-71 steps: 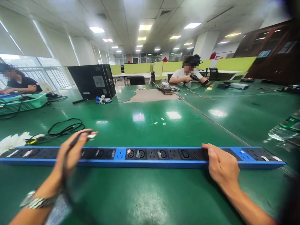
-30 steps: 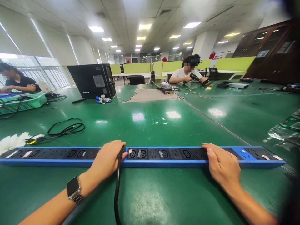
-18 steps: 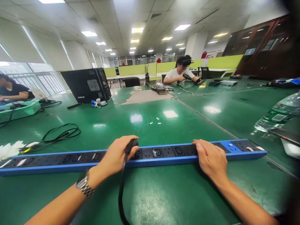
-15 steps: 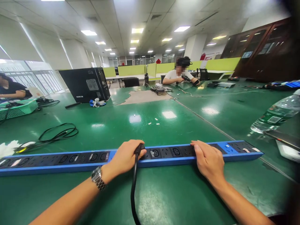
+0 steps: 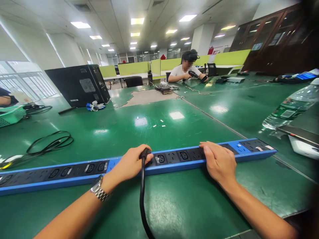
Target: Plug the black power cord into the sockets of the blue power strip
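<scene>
A long blue and black power strip (image 5: pixel 74 171) lies across the green table in front of me. My left hand (image 5: pixel 129 162) is closed round a black plug (image 5: pixel 144 154) held on the strip's middle sockets. Its black cable (image 5: pixel 142 199) runs down toward me. My right hand (image 5: pixel 219 161) rests flat on the strip further right, fingers together, pressing it down. A watch sits on my left wrist.
A coiled black cable (image 5: pixel 47 144) lies at the left. A black computer case (image 5: pixel 79 84) stands behind. A plastic water bottle (image 5: pixel 291 108) lies at the right beside a white device (image 5: pixel 304 149). One person sits far across the table (image 5: pixel 185 69), another at the left edge.
My left hand brought the plug from the strip's left part to its middle sockets. The right hand stayed on the strip. The view swung left and tilted.
</scene>
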`<control>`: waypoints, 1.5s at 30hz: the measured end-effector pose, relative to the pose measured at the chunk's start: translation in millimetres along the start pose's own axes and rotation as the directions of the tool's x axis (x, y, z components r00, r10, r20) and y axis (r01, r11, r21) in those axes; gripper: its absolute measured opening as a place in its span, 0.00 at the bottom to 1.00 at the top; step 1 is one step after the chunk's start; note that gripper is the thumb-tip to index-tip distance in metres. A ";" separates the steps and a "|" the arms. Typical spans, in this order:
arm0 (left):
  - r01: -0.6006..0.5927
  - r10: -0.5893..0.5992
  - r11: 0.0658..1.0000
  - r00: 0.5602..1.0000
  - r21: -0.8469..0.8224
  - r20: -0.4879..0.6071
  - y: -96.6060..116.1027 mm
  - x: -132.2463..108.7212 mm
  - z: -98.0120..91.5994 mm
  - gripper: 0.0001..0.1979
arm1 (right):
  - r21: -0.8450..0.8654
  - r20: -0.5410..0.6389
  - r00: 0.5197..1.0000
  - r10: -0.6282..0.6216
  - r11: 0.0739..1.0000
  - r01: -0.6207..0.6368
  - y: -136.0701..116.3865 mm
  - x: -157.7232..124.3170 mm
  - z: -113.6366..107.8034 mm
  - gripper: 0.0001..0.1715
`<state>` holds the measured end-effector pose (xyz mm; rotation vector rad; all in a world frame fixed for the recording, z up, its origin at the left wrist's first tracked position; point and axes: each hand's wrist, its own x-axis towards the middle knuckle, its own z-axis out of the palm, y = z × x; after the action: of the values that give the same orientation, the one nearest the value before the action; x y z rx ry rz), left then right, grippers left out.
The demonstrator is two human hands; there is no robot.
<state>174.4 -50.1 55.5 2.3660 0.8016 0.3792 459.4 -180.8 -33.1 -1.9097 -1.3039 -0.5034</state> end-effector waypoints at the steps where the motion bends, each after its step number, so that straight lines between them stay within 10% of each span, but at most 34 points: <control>1: 0.000 0.000 1.000 1.000 -0.012 0.001 -2.1 0.9 -1.0 0.14 | 0.004 0.003 1.000 0.005 1.000 -0.005 -0.5 0.2 -0.3 0.25; 7: -0.015 0.015 1.000 0.997 0.006 0.074 -1.9 4.9 -7.6 0.15 | 0.009 0.020 0.999 0.025 1.000 -0.025 -0.5 0.6 -1.1 0.26; 14: -0.109 0.137 0.897 0.990 0.428 -0.035 4.8 -8.4 23.2 0.11 | 0.008 -0.006 1.000 0.009 1.000 -0.009 -1.5 0.1 -0.6 0.24; 21: -0.141 0.163 0.986 0.922 0.090 -0.350 29.2 8.4 24.6 0.15 | 0.017 -0.002 1.000 0.010 1.000 -0.010 -3.0 0.5 -1.6 0.23; 31: -0.120 0.125 0.987 0.991 0.110 -0.042 86.0 83.3 98.1 0.15 | 0.013 0.005 1.000 0.006 1.000 -0.006 -1.8 -0.2 -2.9 0.24; 45: -0.099 0.088 0.908 0.995 0.407 0.045 105.7 83.7 94.9 0.11 | 0.043 0.010 1.000 0.021 0.999 -0.022 -5.9 1.2 -4.8 0.25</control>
<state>328.9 -107.7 54.2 2.8015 0.8206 0.2343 455.0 -182.6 -27.1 -1.8912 -1.2888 -0.4527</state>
